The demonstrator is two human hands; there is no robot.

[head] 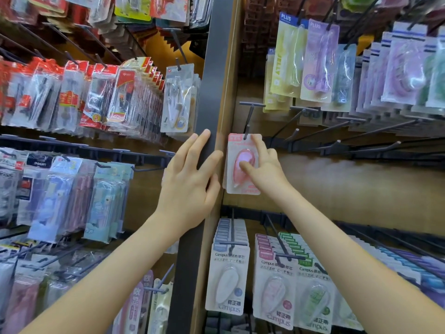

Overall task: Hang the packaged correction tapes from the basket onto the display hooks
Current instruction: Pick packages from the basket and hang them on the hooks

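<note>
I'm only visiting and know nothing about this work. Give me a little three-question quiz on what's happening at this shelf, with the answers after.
1. True or false: the left hand is holding a package.
2. What colour is the correction tape package that the right hand grips at the hook? A) pink B) green C) blue
3. Which brand name is printed on the lower packs hanging beneath it?

Key
1. False: it rests open against the dark post.
2. A
3. Campus
</note>
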